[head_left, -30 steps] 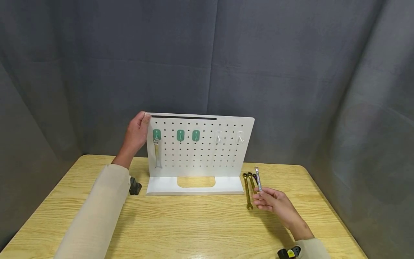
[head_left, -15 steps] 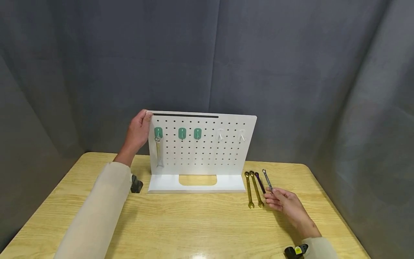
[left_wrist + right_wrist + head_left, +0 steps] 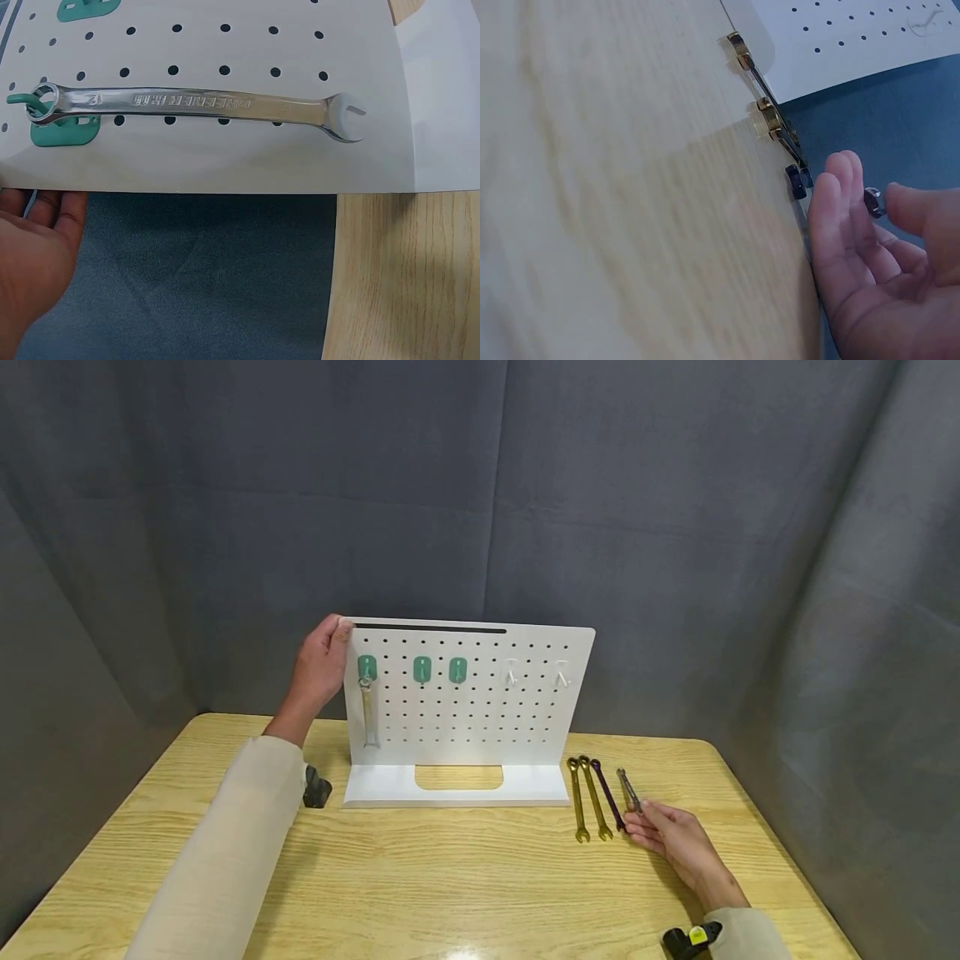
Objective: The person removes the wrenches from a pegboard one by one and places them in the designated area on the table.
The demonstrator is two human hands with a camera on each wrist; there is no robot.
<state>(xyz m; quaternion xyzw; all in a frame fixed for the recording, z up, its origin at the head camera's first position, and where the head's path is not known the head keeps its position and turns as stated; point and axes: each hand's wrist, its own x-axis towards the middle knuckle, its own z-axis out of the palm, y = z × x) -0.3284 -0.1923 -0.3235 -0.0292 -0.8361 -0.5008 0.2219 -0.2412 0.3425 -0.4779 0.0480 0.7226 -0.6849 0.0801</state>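
My left hand [image 3: 318, 660] grips the upper left corner of a white pegboard stand [image 3: 405, 714]. A silver combination wrench [image 3: 202, 103] hangs by its ring end from a green hook [image 3: 64, 133] near that hand. At the right, my right hand [image 3: 678, 841] pinches a small silver wrench [image 3: 627, 787] between thumb and fingers, low over the table. In the right wrist view, only one end of the small wrench [image 3: 874, 202] shows past the fingertips. Beside this hand lie a dark purple wrench [image 3: 607, 796] and two gold wrenches [image 3: 577, 802] [image 3: 595, 797].
Two more green hooks [image 3: 422, 669] [image 3: 458, 670] and two clear hooks [image 3: 512, 675] [image 3: 562, 675] bear no tools. The wooden table [image 3: 450, 877] reaches to grey curtains [image 3: 660, 568] behind and at both sides.
My right hand has moved right with the small silver wrench and lowered it beside the purple one, which now shows fully. The left hand keeps its grip on the board.
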